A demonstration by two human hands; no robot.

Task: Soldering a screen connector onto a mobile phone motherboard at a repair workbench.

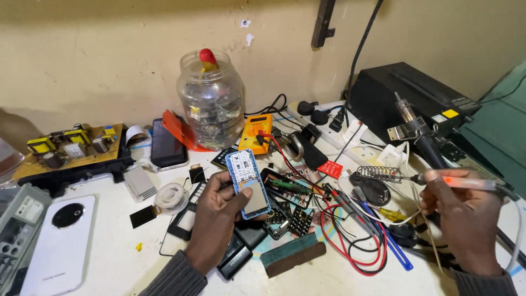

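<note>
Both hands are bare, no gloves, rings or watch that I can see. The left hand comes out of a dark grey ribbed knit sleeve cuff, looks like a sweater. The right hand has the same kind of grey ribbed knit cuff, just barely in view at the bottom edge.

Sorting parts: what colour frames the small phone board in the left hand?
Light blue frame on the phone board, clearest in the head view.

There is bare worktop in front of the left hand, by the white phone. Between the hands, red wires, tools and phone parts block the way. A plastic jar stands tall at the back.
</note>
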